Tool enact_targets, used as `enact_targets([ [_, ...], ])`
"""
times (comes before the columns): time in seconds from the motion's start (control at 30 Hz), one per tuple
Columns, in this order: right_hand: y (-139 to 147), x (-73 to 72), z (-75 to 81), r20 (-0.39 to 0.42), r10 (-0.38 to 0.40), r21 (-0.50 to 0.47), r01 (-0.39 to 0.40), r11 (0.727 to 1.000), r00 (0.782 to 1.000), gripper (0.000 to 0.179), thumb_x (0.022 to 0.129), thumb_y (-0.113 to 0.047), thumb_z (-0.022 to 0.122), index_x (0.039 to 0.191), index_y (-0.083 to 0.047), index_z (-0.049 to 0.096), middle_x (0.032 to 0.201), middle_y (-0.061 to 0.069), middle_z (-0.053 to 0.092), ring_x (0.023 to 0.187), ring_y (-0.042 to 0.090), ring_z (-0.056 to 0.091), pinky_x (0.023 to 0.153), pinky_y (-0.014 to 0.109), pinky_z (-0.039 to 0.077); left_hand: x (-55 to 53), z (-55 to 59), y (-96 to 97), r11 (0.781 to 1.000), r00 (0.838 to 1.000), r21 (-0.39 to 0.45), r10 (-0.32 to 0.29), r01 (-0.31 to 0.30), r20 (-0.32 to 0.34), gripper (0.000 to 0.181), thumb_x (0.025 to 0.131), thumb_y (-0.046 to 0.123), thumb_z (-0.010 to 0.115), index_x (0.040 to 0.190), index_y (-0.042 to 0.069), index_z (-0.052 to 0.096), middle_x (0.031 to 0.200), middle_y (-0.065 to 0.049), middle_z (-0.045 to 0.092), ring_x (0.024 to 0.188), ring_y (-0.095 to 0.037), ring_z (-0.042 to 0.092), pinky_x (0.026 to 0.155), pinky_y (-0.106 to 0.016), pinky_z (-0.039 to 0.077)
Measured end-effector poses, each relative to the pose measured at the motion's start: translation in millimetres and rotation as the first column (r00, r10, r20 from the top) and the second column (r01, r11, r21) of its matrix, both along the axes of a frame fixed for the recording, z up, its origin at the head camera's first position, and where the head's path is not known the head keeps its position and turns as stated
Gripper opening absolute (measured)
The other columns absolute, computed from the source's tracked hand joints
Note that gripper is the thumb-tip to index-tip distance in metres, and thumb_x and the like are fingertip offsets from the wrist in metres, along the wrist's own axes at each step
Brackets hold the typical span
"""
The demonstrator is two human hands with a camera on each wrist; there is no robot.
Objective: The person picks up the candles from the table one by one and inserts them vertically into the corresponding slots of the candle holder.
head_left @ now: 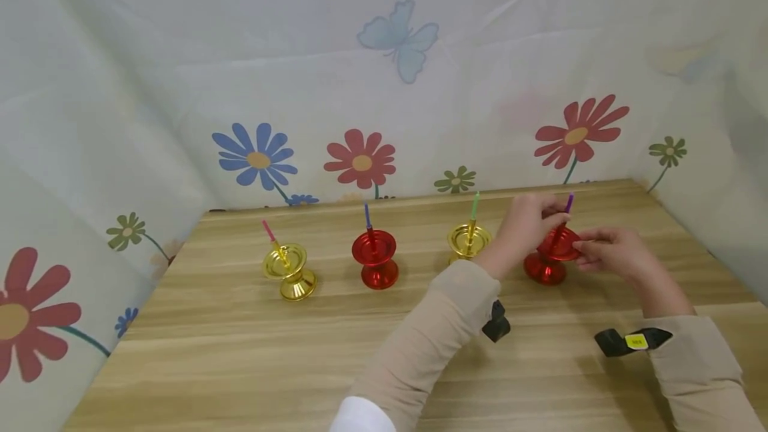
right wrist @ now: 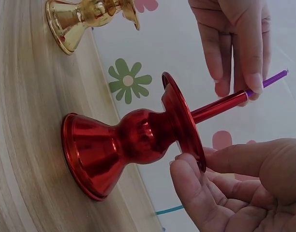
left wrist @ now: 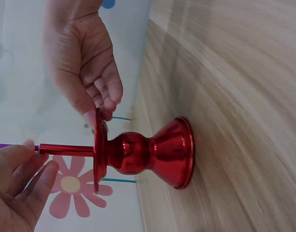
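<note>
At the right of the table, a shiny red candle holder [head_left: 545, 271] has a slim purple candle [right wrist: 274, 79] in its upright tube. My left hand [head_left: 527, 220] pinches the candle just where it enters the tube, thumb on one side and fingers on the other. With thumb and fingertips, my right hand [head_left: 621, 255] grips the rim of the holder's dish [right wrist: 179, 116]. The holder's flared base [left wrist: 179, 152] is down at the wooden tabletop.
Along the table [head_left: 252, 365] to the left stand a gold holder [head_left: 462, 243] with a green candle [head_left: 475, 207], a red holder [head_left: 380, 275] with a blue candle [head_left: 368, 216], and a gold holder [head_left: 298, 285] with a pink candle [head_left: 268, 230]. Behind hangs a flowered cloth [head_left: 288, 85].
</note>
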State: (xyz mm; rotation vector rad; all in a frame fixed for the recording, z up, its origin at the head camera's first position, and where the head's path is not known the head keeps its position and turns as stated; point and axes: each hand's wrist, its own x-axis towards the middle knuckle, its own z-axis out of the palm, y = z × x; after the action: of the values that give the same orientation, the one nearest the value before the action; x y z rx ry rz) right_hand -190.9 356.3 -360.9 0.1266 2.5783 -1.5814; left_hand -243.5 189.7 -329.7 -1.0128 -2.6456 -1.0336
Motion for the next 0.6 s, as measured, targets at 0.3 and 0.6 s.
enact_targets([
  [0.3, 5.1, 1.3, 3.7, -0.05, -0.025, 0.1, 0.03, 0.995, 0.998, 0.048, 0.101, -0.019, 0.042, 0.126, 0.022, 0.038, 0.093, 0.013, 0.066, 0.071, 0.006, 0.064, 0.068, 0.028, 0.058, 6.9, 1.9, -10.9, 1.0, 0.987, -0.008, 0.007, -0.006, 0.162, 0.038, 0.092, 0.04, 0.059, 0.119, 0.014, 0.059, 0.114, 0.005, 0.066, 0.095, -0.002, 0.063, 0.074, -0.009, 0.05],
  [0.6, 17.7, 12.3, 0.6, -0.161, -0.154, 0.275, 0.194, 0.942, 0.975, 0.057, 0.099, -0.037, 0.044, 0.123, 0.014, 0.048, 0.105, 0.032, 0.059, 0.075, 0.015, 0.062, 0.061, 0.028, 0.057, 20.3, 2.7, -27.5, 0.991, 0.997, -0.125, -0.039, 0.048, 0.071, 0.036, 0.093, 0.044, 0.056, 0.112, 0.015, 0.06, 0.109, 0.006, 0.065, 0.093, -0.002, 0.059, 0.074, -0.008, 0.047],
])
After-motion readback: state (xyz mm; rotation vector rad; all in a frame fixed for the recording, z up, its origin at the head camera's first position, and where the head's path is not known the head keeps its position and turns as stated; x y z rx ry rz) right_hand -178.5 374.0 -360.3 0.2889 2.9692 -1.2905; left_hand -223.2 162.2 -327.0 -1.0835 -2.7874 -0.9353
